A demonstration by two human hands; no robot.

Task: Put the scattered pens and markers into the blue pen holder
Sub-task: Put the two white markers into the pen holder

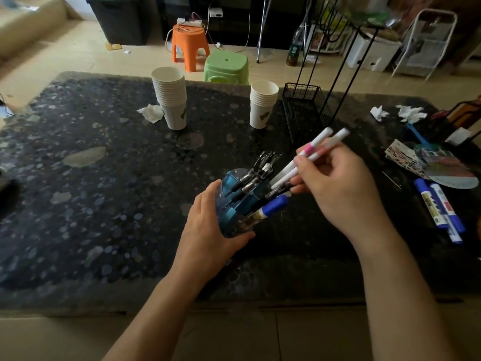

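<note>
The blue pen holder (231, 201) is tilted to the right near the middle of the dark stone table, gripped from the left by my left hand (208, 230). Several black pens (253, 175) and a blue-capped marker (272, 205) stick out of its mouth. My right hand (335, 188) holds two white pens (316, 145), one with a pink band, their lower ends at the holder's opening. Two blue markers (440, 207) lie loose on the table at the right.
Two stacks of paper cups (171, 100) (261, 104) and a black wire basket (304, 113) stand at the back of the table (78, 204). Crumpled tissues (408, 112), a blue fly swatter (419, 138) and printed papers (437, 165) lie at the right. Plastic stools stand beyond.
</note>
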